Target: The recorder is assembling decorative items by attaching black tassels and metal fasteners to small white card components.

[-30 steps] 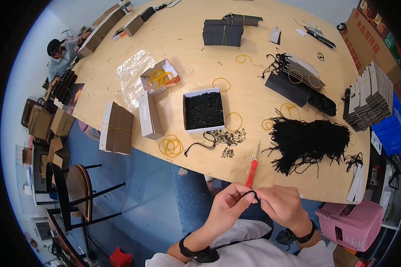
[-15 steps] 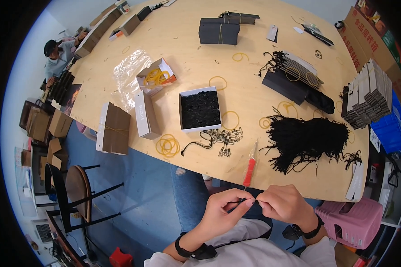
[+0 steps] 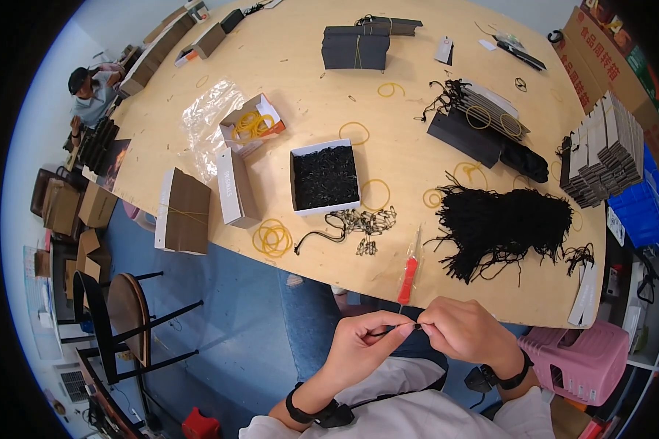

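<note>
Close to the table's front edge, my left hand [image 3: 366, 342] pinches a thin black cord [image 3: 417, 326] between thumb and forefinger. My right hand [image 3: 463, 331] meets it, its fingertips closed on the same cord. Only a short dark piece shows between the two hands; the rest is hidden by fingers. Just beyond them lies a red-handled tool [image 3: 408, 281] with a thin metal shaft, its upper part by clear plastic. Ahead on the table are a heap of small dark metal clips [image 3: 362, 223] with a looped black cord and a large bundle of black cords [image 3: 505, 227].
A white box [image 3: 325, 178] of black pieces stands mid-table. Yellow rubber bands [image 3: 272, 238] lie scattered, with more in an open box [image 3: 252, 124]. Stacked grey tags [image 3: 608, 154] stand at right. A pink plastic crate [image 3: 578, 362] and a chair [image 3: 128, 314] flank me. Another person [image 3: 91, 95] sits far left.
My fingertips have shifted slightly on the cord, and both hands stay pinched close together. The table scene has slid a little left and up in view.
</note>
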The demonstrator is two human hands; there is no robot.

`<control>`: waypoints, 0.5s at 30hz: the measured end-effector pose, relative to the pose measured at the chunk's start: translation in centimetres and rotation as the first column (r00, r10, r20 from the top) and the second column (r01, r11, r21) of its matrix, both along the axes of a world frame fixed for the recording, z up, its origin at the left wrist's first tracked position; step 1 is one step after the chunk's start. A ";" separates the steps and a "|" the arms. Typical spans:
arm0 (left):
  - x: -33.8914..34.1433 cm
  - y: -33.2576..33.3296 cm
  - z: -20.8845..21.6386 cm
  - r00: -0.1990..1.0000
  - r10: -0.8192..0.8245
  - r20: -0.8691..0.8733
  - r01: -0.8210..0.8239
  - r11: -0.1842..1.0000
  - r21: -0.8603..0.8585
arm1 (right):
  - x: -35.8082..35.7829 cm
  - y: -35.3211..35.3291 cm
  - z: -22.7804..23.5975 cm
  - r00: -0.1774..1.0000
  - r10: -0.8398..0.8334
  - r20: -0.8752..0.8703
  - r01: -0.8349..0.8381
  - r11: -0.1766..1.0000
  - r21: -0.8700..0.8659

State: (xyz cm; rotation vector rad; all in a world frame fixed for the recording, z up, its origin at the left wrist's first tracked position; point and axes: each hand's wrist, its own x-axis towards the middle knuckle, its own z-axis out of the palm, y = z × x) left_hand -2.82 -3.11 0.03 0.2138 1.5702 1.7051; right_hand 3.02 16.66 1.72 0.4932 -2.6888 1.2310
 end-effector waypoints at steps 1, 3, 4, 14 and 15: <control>-0.3 0.0 0.3 1.000 -0.014 0.017 0.015 1.000 -0.008 | 0.0 0.1 0.0 1.000 0.003 0.009 -0.003 1.000 -0.005; -0.6 -0.1 0.2 0.999 -0.027 0.034 0.028 0.999 -0.018 | 0.0 0.1 0.1 1.000 0.007 0.017 -0.007 1.000 -0.010; -0.6 -0.3 -0.2 0.998 -0.024 0.054 0.025 1.000 -0.008 | -0.1 0.0 0.1 1.000 0.010 0.011 -0.010 1.000 -0.027; -0.4 -0.2 -1.3 0.956 0.049 0.288 -0.095 0.985 0.144 | -0.4 -0.5 0.6 0.984 -0.041 0.174 0.092 0.950 -0.299; -0.4 -0.1 -1.2 0.957 0.049 0.286 -0.094 0.985 0.146 | -0.3 -0.7 0.3 0.984 -0.041 0.171 0.091 0.950 -0.298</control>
